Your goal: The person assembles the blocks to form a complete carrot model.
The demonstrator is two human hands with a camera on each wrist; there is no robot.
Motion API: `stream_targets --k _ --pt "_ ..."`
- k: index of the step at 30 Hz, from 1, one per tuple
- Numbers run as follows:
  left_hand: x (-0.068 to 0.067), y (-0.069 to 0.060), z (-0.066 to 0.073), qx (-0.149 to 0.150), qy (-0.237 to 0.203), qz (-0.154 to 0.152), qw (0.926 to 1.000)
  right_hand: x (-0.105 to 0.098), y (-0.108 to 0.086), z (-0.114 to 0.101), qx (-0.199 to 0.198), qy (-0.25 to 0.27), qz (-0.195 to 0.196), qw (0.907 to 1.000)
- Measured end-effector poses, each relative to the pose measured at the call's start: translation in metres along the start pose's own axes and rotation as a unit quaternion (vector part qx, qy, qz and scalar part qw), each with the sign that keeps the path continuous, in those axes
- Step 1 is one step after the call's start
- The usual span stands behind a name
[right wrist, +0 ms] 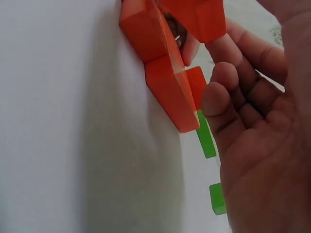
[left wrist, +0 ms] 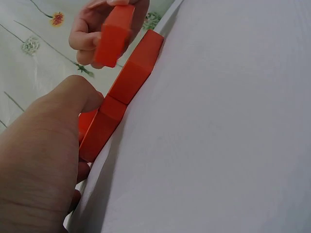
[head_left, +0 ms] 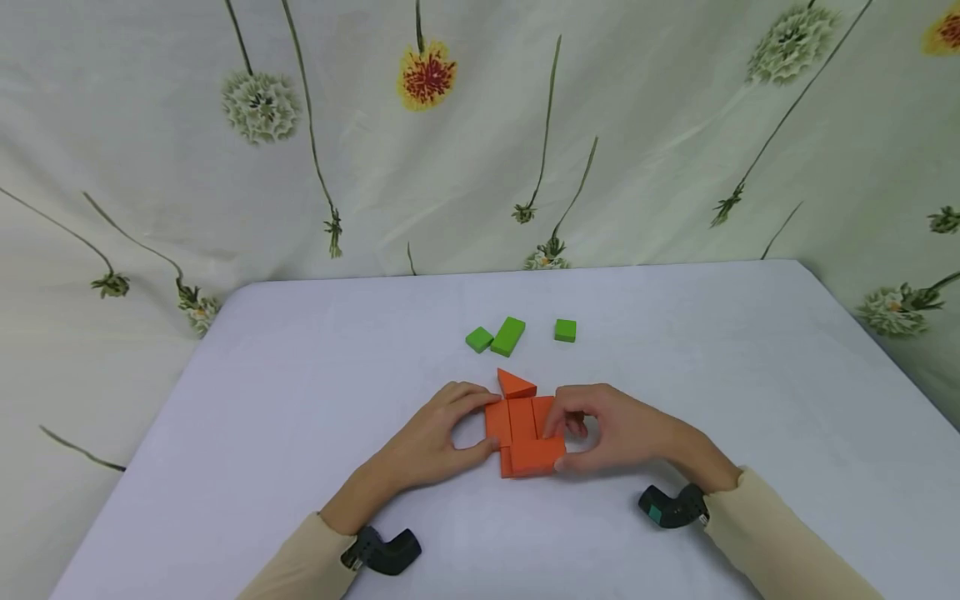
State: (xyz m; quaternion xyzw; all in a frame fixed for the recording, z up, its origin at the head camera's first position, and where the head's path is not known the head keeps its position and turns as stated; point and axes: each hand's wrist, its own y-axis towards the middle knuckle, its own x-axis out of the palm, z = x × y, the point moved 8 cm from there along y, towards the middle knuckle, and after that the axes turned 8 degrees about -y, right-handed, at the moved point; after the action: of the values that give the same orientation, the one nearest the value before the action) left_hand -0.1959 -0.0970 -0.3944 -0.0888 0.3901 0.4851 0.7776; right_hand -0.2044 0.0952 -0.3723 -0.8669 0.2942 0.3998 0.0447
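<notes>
Several orange blocks lie side by side in a flat group on the table. My right hand [head_left: 626, 425] pinches an orange block [head_left: 536, 457] between thumb and fingers; in the left wrist view this block [left wrist: 114, 36] is held above the others. From the left side, my left hand [head_left: 427, 433] grips the group, thumb and index finger on the left orange block [head_left: 498, 422]. An orange triangular block [head_left: 516, 385] sits at the group's far edge. In the right wrist view the right hand [right wrist: 262, 111] has curled fingers beside the orange blocks [right wrist: 170, 92].
Beyond the orange group lie a small green block [head_left: 479, 339], a longer green block [head_left: 508, 337] and another green block [head_left: 566, 331] to the right. A flowered cloth [head_left: 465, 183] hangs behind the white table [head_left: 300, 367].
</notes>
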Motion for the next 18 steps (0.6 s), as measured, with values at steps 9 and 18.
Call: stream_targets --k 9,18 --pt "0.001 0.0 -0.001 0.001 -0.002 0.002 1.0 0.018 0.002 -0.013 0.008 0.001 -0.062 0.9981" --pt "0.001 0.0 -0.001 -0.002 -0.003 -0.003 1.0 0.023 0.003 -0.018 -0.001 -0.066 -0.081 0.9945"
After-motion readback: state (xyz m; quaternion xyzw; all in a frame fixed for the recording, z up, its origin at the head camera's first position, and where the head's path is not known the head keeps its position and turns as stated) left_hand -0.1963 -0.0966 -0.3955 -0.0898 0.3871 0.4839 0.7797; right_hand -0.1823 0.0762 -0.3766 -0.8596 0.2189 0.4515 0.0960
